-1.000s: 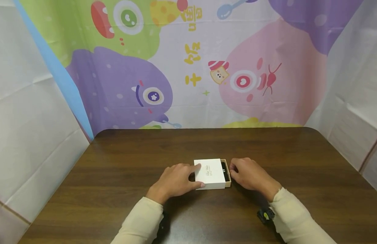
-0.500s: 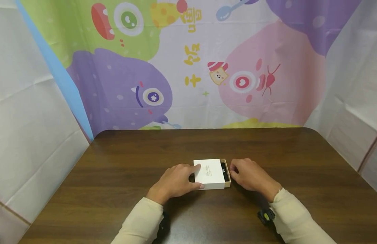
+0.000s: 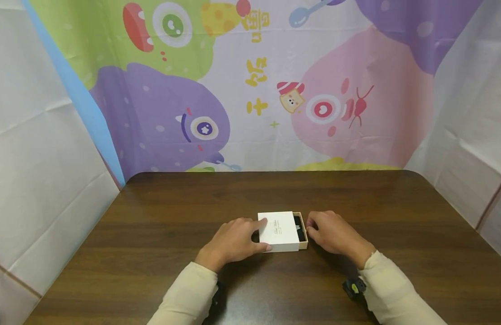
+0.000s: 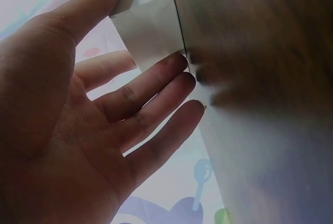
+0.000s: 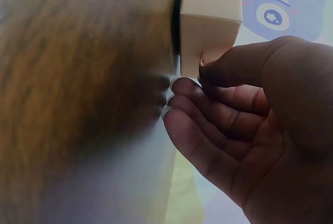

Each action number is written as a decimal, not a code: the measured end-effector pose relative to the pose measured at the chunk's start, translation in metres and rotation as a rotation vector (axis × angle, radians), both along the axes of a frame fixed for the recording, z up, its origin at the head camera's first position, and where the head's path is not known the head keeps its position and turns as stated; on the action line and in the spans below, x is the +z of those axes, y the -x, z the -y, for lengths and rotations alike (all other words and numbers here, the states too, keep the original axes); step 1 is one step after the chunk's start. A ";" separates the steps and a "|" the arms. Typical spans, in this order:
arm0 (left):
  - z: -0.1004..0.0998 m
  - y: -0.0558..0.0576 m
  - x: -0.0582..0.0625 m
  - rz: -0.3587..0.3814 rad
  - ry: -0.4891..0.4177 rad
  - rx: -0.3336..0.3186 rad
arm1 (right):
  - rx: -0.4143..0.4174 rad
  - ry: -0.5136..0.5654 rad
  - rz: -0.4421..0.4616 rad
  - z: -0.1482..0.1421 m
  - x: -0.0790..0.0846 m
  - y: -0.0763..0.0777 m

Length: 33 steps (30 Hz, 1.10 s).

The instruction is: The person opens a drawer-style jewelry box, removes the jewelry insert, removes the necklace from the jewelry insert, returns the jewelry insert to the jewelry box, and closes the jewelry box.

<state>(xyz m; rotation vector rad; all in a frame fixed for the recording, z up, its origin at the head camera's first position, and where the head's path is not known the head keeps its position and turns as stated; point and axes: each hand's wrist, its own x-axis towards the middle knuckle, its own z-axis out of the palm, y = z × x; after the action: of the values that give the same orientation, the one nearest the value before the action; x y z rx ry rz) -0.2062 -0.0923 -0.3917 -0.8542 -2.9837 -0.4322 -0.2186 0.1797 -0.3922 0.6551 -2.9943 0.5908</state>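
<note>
A flat white drawer box (image 3: 278, 231) with small printed lettering lies on the table, its tan inner drawer (image 3: 303, 246) drawn out a little to the right. Inside the drawer's exposed strip shows something black (image 3: 300, 229) with a small pale mark; the sleeve hides the rest. My left hand (image 3: 232, 239) grips the sleeve's left end, thumb at the near side and forefinger over the top. In the left wrist view its other fingers (image 4: 166, 130) extend beside the box. At the drawer's right end, my right hand (image 3: 333, 232) pinches a small tab (image 5: 202, 60) between thumb and forefinger.
The dark wooden table (image 3: 185, 194) surrounds the box. Behind it hangs a cartoon-printed cloth (image 3: 258, 149), with pale cloth walls (image 3: 43, 149) at both sides. A small black device (image 3: 353, 287) is strapped at the right wrist.
</note>
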 end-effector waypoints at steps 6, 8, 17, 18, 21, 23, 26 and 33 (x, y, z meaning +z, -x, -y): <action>0.000 0.001 0.000 -0.003 0.002 0.004 | -0.015 -0.012 0.014 0.000 0.000 0.002; 0.000 0.000 0.001 0.000 0.001 0.006 | -0.013 -0.014 0.012 0.000 0.000 0.003; 0.000 -0.001 0.002 0.019 -0.006 0.008 | 0.001 -0.016 -0.005 0.000 0.001 0.002; 0.000 -0.001 0.002 0.020 -0.007 0.007 | 0.002 -0.016 -0.006 -0.001 0.001 0.002; 0.000 0.000 0.001 0.021 -0.007 0.003 | 0.006 -0.012 -0.013 -0.002 0.001 0.001; -0.001 0.000 0.000 0.022 -0.004 0.002 | 0.006 -0.009 -0.016 -0.002 0.000 0.001; -0.001 0.000 0.000 0.022 0.001 0.002 | 0.001 -0.006 -0.019 -0.003 -0.001 0.002; -0.001 0.000 -0.001 0.015 0.006 0.003 | 0.007 -0.001 -0.019 -0.003 -0.001 0.001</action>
<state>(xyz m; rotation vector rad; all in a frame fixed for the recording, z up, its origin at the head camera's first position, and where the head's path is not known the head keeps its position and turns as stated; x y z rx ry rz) -0.2064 -0.0916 -0.3923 -0.8504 -3.0005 -0.4320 -0.2194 0.1825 -0.3933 0.6671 -2.9760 0.5803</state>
